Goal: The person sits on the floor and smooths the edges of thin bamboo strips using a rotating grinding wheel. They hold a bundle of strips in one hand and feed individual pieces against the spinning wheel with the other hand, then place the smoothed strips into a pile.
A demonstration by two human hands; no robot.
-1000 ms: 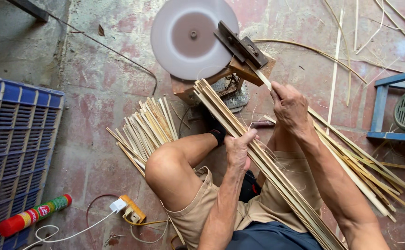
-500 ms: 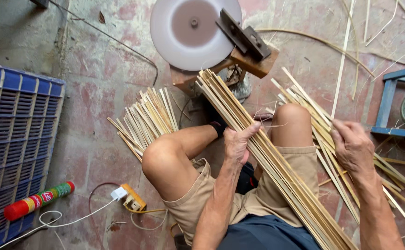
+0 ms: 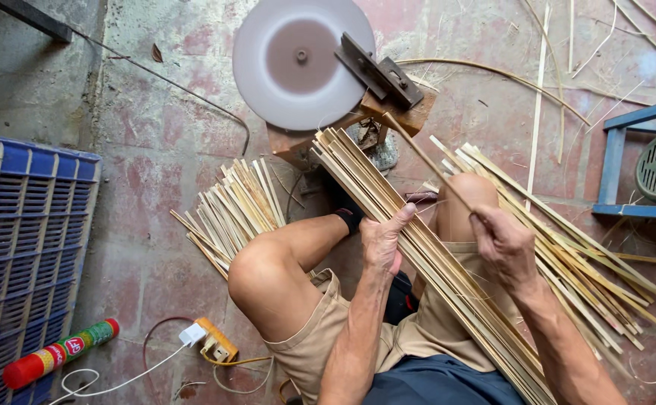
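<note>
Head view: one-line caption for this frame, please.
Seated person's right hand lifts one bamboo strip toward a grinding disc; left hand steadies the lap bundle.

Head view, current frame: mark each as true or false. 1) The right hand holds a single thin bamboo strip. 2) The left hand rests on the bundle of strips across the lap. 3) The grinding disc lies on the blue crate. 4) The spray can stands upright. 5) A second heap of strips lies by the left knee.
1) True: the right hand grips one thin bamboo strip.
2) True: the left hand rests on the bundle.
3) False: the grinding disc sits on a wooden stand, apart from the blue crate.
4) False: the spray can lies on its side.
5) True: heap.
</note>
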